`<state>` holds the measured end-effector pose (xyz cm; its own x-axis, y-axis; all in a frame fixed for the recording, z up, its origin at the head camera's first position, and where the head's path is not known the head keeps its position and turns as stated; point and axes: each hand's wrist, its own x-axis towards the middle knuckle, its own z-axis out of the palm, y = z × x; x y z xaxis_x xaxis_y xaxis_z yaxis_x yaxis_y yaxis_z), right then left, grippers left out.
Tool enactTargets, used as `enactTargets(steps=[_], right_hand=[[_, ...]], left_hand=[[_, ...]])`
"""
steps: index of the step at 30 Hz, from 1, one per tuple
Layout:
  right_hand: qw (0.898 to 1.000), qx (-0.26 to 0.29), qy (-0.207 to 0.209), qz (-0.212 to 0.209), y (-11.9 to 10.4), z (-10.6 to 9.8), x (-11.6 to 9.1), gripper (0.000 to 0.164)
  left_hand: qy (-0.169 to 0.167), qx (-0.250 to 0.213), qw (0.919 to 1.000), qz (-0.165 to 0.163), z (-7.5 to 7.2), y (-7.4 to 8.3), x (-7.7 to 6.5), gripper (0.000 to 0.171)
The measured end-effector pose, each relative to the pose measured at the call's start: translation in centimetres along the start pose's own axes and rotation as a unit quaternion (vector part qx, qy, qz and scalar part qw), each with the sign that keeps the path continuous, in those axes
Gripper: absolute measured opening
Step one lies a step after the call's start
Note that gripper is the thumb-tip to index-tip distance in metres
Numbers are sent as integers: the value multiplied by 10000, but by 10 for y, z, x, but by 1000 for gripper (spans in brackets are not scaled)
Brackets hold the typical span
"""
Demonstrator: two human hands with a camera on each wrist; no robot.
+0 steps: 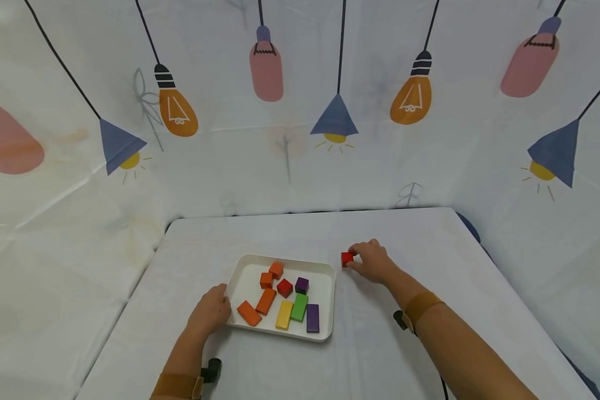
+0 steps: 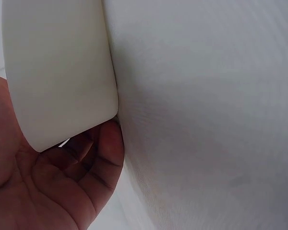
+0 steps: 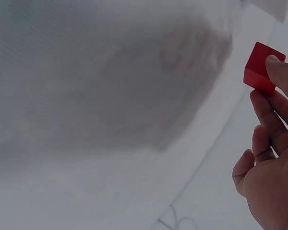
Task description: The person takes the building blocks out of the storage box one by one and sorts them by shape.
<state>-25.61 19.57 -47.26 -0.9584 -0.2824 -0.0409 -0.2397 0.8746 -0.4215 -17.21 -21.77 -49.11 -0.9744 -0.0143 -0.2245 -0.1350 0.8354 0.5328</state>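
Note:
A white tray [image 1: 280,328] lies on the table, holding several coloured blocks. My left hand [image 1: 211,310] grips the tray's left edge; in the left wrist view its fingers curl against the tray's outer wall [image 2: 62,72]. To the right of the tray, my right hand [image 1: 375,262] pinches a red cube [image 1: 347,259] between thumb and fingers. The right wrist view shows this red cube [image 3: 259,72] held off the white surface, with the other fingers loosely bent. Inside the tray another red cube [image 1: 284,288] sits among orange, purple, green and yellow blocks.
Beneath everything is a white-covered table [image 1: 380,355]. A white sheet printed with lamps [image 1: 300,166] hangs behind it. A dark cable [image 1: 444,388] runs beside the right forearm. Wrist straps with small black cameras [image 1: 401,320] are on both arms.

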Motion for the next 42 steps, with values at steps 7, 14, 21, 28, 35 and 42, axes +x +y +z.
enactTargets(steps=[7, 14, 21, 28, 35, 42], right_hand=[[9999, -60, 15, 149, 16, 5, -2, 38], [9997, 4, -13, 252, 20, 9, -4, 40], [9998, -63, -7, 206, 26, 20, -4, 37], [9996, -210, 92, 150, 25, 19, -2, 52], [9980, -468, 402, -135, 8, 13, 1, 63], [9985, -158, 290, -442, -38, 7, 8, 60]], left_hand=[[-7, -16, 10000, 22, -1, 1, -1, 47], [7, 38, 10000, -26, -1, 2, -1, 47], [16, 3, 10000, -5, 0, 1, -1, 47], [8, 31, 10000, 45, 0, 0, 0, 46], [18, 68, 9999, 76, -1, 0, -3, 47], [14, 97, 9999, 114, -1, -2, -1, 48]])
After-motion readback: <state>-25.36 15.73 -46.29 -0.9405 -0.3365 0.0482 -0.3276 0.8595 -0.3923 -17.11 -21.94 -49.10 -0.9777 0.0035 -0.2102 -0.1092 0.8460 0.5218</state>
